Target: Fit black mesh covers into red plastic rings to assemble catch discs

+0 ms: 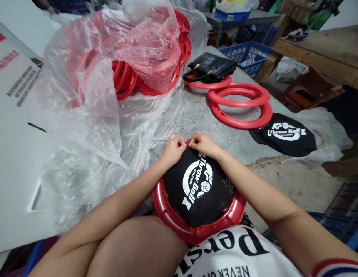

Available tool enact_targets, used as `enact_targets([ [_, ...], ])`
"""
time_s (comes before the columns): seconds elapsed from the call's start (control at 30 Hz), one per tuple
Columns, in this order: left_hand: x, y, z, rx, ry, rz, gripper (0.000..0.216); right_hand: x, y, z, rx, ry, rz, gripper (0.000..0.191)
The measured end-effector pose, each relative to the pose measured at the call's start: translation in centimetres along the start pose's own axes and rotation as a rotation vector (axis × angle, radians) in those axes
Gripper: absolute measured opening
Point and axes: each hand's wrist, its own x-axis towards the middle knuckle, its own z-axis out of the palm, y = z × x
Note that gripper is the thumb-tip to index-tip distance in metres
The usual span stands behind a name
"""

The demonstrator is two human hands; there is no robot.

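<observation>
A red plastic ring (pixel 173 216) leans between my lap and the table edge. Over it lies a black fabric cover (pixel 174 181) with a white "Throw Ball" print. At the ring's far side my left hand (pixel 175 148) pinches the cover's edge with thumb and fingers. Close beside it, my right hand (pixel 204 143) pinches the same edge. A bit of red rim shows between the two hands. The cover's near edge lies inside the ring, and some mesh shows at its right. My fingers hide the exact grip.
Red rings in a clear plastic bag (pixel 144 46) fill the back left. Loose red rings (pixel 242 123), a black handbag (pixel 215 65) and another black cover (pixel 285 134) lie right. A white carton (pixel 17 154) stands left; a blue crate (pixel 245 57) sits beyond the table.
</observation>
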Motion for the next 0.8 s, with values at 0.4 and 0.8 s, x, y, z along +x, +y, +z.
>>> enact_targets([
  [0.4,0.07,0.36,0.06,0.06,-0.012,0.0,0.018,-0.07,-0.3,-0.07,-0.047,-0.004,0.002,0.019],
  [0.8,0.03,0.46,0.11,0.07,-0.012,-0.01,0.02,-0.25,-0.54,-0.03,-0.038,-0.007,0.023,0.016],
])
